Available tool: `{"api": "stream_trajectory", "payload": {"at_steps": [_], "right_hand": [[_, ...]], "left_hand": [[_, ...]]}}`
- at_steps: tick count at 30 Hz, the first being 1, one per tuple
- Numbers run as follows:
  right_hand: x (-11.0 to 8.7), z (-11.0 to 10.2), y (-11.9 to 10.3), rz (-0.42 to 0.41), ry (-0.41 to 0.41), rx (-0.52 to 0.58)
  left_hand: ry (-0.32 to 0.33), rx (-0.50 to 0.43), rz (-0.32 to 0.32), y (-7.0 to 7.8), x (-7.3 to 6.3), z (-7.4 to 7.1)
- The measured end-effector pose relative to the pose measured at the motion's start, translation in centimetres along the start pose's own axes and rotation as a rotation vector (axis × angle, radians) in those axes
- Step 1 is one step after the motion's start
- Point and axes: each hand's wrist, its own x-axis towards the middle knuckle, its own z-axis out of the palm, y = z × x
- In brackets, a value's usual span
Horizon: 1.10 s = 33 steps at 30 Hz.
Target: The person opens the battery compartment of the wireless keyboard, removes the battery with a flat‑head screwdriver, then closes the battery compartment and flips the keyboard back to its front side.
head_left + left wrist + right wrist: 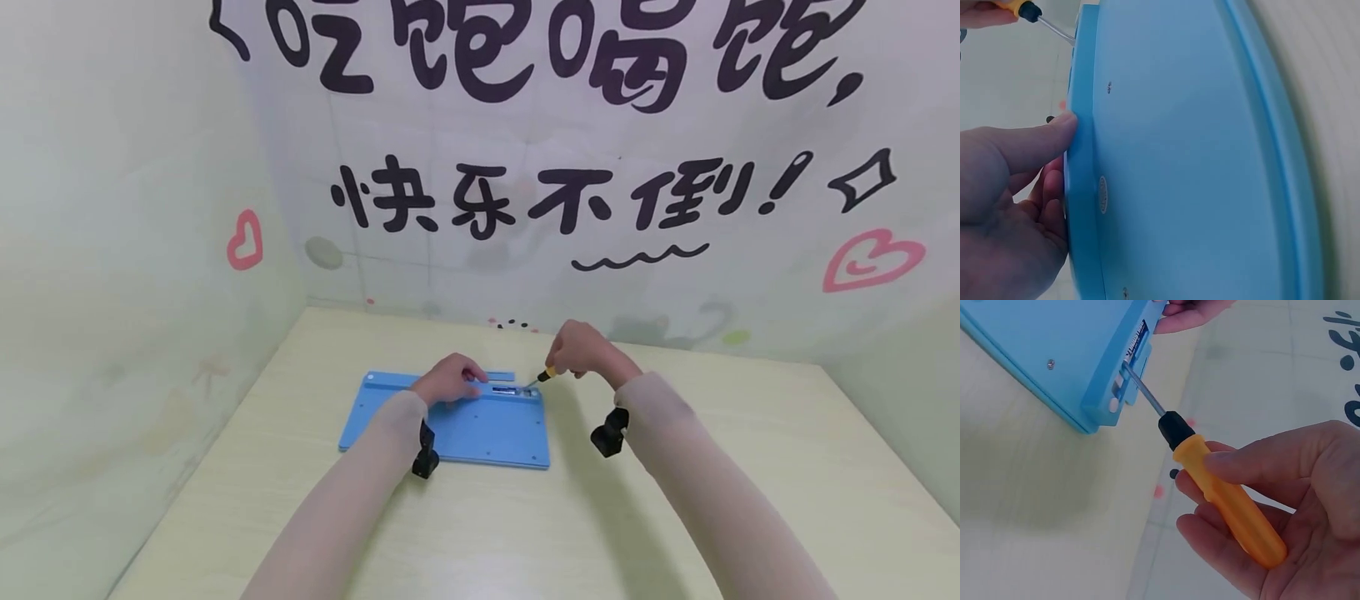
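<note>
A blue keyboard [487,429] lies on the table with its screwed underside up. Along its raised far edge is an open battery slot with a dark-labelled battery [505,390] in it, also seen in the right wrist view. My left hand [450,379] grips that raised edge left of the slot, thumb [1063,128] on top and fingers curled behind. My right hand [1297,487] holds a yellow-handled screwdriver [1229,503], thumb and fingers around the handle. Its metal shaft [1147,394] slants down to the battery's end in the slot.
A narrow blue battery cover [501,376] lies just behind the keyboard. The pale wooden table [480,533] meets a white cloth backdrop [450,283] with black lettering close behind the hands. A similar pale wall [150,333] stands at the left.
</note>
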Motion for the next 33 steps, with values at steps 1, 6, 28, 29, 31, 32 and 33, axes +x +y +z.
{"api": "stream_trajectory", "payload": {"at_steps": [1, 6, 28, 29, 31, 32, 33], "right_hand": [[-0.2, 0.2, 0.4, -0.003, 0.012, 0.026], [-1.3, 1.2, 2.3, -0.006, 0.055, 0.176], [0.6, -0.4, -0.3, 0.044, -0.053, -0.031], [0.4, -0.2, -0.1, 0.038, -0.043, -0.028], [-0.1, 0.2, 0.5, 0.023, -0.016, -0.011], [-0.3, 0.4, 0.9, 0.015, -0.003, -0.002], [-0.5, 0.6, 1.2, 0.006, 0.009, 0.008]], "left_hand": [[0.000, 0.002, -0.004, 0.0, 0.0, 0.0], [0.001, 0.006, -0.006, 0.2, -0.2, -0.1], [-0.020, 0.023, -0.034, 0.4, 0.1, -0.3], [-0.021, 0.020, -0.033, 0.4, 0.1, -0.3], [-0.022, 0.018, -0.028, 0.4, 0.1, -0.3], [-0.023, 0.015, -0.027, 0.4, 0.2, -0.3], [-0.025, 0.013, -0.027, 0.3, 0.2, -0.3]]}}
